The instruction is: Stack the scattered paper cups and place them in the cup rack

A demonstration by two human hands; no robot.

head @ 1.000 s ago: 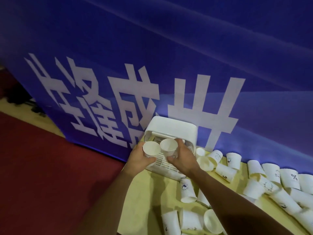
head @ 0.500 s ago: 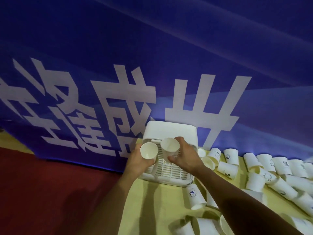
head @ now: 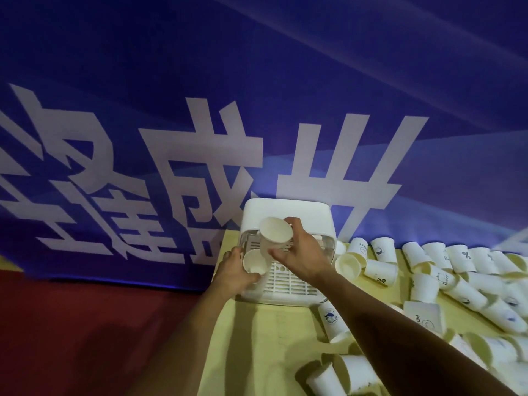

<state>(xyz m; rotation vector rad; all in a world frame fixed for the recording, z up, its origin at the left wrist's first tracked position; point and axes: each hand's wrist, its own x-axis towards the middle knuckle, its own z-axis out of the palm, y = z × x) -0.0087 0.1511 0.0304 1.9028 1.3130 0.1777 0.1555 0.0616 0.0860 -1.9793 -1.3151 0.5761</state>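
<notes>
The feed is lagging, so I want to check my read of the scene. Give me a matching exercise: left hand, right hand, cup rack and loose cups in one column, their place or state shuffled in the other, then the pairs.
1. left hand
2. right hand
3. cup rack
4. loose cups

A. scattered on the yellow table, right of the rack
B. grips the higher cup above the rack
C. stands at the table's left end, before the blue banner
D. grips the lower cup at the rack's left side

Pairs: 1-D, 2-B, 3-C, 4-A
</notes>
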